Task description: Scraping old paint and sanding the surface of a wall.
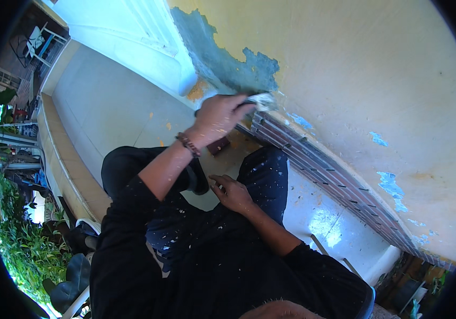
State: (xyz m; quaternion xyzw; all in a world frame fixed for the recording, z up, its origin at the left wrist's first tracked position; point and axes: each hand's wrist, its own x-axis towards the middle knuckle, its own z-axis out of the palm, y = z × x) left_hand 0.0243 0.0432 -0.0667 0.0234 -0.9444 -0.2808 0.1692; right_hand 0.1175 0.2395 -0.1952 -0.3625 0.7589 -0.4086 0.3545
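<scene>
My left hand, with a dark beaded bracelet at the wrist, is closed around a scraper. The scraper's shiny, slightly blurred flat blade meets the wall just above the brick-patterned skirting. Most of its handle is hidden in my fist. Beside the blade, a large grey-blue patch shows where the yellowish paint has come off. My right hand rests near my bent knee, fingers loosely apart with nothing in them.
Paint flakes lie on the pale floor and on my dark trousers. Smaller bare patches mark the wall at right. A white moulded column base stands at upper left. Beyond the tiled ledge grow green plants.
</scene>
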